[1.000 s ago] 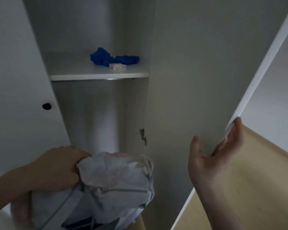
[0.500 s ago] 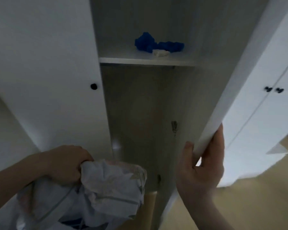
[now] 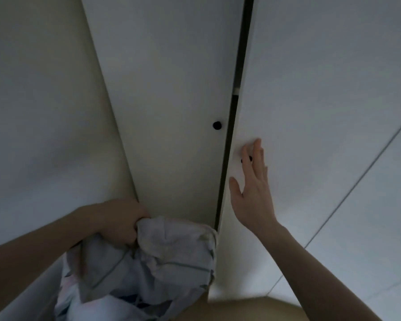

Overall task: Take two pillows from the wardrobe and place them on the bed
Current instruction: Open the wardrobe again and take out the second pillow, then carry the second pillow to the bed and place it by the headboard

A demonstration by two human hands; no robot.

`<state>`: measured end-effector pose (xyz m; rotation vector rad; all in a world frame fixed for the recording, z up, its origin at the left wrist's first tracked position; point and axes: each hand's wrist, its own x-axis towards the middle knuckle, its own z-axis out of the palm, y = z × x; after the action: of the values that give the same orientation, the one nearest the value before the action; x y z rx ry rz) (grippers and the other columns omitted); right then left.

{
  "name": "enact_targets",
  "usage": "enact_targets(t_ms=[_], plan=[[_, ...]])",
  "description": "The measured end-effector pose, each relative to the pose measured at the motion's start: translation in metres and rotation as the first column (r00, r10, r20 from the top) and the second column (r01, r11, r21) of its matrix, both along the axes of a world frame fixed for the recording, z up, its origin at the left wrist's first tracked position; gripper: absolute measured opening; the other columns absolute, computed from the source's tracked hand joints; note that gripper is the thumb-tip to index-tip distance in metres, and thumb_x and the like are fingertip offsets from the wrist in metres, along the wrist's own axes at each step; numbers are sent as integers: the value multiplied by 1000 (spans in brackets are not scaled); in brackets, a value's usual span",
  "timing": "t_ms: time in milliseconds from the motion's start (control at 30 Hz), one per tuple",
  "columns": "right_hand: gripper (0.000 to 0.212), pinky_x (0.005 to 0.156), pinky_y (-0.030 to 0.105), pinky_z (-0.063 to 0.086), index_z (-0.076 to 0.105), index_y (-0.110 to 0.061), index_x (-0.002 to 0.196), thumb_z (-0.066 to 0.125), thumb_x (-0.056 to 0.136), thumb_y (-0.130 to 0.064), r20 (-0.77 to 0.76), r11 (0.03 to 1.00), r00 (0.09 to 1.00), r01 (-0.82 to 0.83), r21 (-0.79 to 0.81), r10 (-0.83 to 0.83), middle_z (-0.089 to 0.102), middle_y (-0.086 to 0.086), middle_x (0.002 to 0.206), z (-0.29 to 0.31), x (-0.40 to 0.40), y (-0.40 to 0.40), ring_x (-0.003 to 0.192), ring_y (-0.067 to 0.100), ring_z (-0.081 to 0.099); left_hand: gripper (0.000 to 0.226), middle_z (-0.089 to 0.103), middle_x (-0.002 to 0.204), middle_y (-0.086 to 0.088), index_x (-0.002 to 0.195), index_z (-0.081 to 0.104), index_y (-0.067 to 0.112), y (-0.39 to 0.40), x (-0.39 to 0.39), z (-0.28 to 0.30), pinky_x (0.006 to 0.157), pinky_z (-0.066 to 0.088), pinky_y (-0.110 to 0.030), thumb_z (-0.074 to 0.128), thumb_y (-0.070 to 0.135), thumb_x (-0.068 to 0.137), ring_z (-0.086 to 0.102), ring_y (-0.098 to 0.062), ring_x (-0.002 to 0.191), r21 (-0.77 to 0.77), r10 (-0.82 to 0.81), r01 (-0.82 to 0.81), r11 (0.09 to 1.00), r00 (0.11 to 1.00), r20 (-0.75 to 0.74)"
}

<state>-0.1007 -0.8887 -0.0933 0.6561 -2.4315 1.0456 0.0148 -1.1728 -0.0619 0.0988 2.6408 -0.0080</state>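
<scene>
Your right hand (image 3: 252, 188) lies flat, fingers spread, on the wardrobe door (image 3: 310, 112), its knob (image 3: 249, 159) under your fingertips; a dark gap shows just left of them. Press evenly until it seats. Your left hand (image 3: 123, 224) is fisted around the pillow (image 3: 153, 262), bunched below your knuckles; keep its cloth clear of the gap.

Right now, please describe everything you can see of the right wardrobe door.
The right wardrobe door is a flat, plain white panel, matte in look. It is almost shut: only a narrow dark gap separates it from the left door. The right hand lies flat and open against it, the fingers partly covering its small black knob.
</scene>
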Motion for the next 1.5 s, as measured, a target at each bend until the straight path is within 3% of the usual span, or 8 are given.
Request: enact_targets(t_ms=[100, 567, 700, 867, 1033, 1167, 1300, 1500], plan=[[86, 127, 57, 8, -6, -21, 164, 51, 101, -14, 49, 992, 999, 5, 126, -11, -26, -2, 169, -11, -32, -13, 157, 22, -19, 40, 71, 109, 7, 113, 67, 34, -9, -3, 0, 85, 54, -33, 65, 48, 76, 66, -17, 100, -19, -31, 31, 999, 999, -17], [93, 126, 58, 16, -13, -18, 162, 55, 99, -24, 95, 980, 995, -10, 196, -9, -30, 3, 167, -6, -96, -36, 156, 28, -22, 35, 69, 115, 3, 115, 67, 32, 12, -48, -6, 87, 46, -28, 66, 35, 80, 62, -21, 108, 15, -153, 155, 988, 984, -94], [91, 123, 45, 30, -10, -19, 163, 56, 100, -23, 83, 977, 996, -38, 211, 20, -29, 1, 168, -5, -103, -29, 157, 24, -21, 31, 70, 109, 5, 110, 67, 34, 27, -63, -12, 80, 45, -27, 67, 34, 78, 63, -20, 103, 52, -199, 206, 977, 973, -120], [91, 125, 37, 17, -13, -27, 162, 55, 102, -25, 197, 975, 975, -141, 171, 106, -25, -4, 169, -3, -95, -8, 158, 19, -16, 35, 70, 112, 5, 114, 67, 34, 51, -79, -25, 82, 46, -28, 67, 35, 79, 63, -20, 104, 95, -233, 243, 965, 967, -101], [87, 129, 39, 10, -5, -43, 161, 56, 100, -50, 502, 929, 857, -275, 247, 120, -8, -15, 171, -5, -59, 96, 159, 11, -3, 28, 70, 101, 5, 105, 68, 31, 107, -97, -38, 81, 50, -30, 65, 36, 77, 64, -18, 96, 101, -314, 322, 941, 945, -91], [100, 129, 39, 12, -1, -51, 159, 66, 86, -67, 701, 856, 709, -409, 317, 79, -1, -22, 170, -17, -16, 200, 157, 5, 5, 23, 64, 86, 4, 99, 67, 29, 186, -117, -42, 77, 52, -33, 62, 33, 77, 62, -19, 83, 109, -404, 409, 906, 912, -68], [112, 128, 32, 12, 7, -50, 159, 81, 76, -61, 755, 887, 655, -355, 294, 11, 6, -21, 170, -33, 18, 290, 157, 6, 9, 34, 71, 102, 1, 103, 66, 32, 285, -136, -47, 73, 46, -27, 58, 32, 70, 66, -23, 98, 100, -515, 523, 846, 852, -98], [114, 115, 14, 13, 19, -32, 162, 87, 73, -53, 693, 928, 709, -156, 338, -133, 25, -12, 167, -51, 60, 435, 152, 10, 24, 31, 70, 103, 5, 101, 63, 35, 455, -164, -55, 72, 44, -26, 59, 39, 70, 66, -19, 100, 136, -682, 700, 701, 714, -162]])
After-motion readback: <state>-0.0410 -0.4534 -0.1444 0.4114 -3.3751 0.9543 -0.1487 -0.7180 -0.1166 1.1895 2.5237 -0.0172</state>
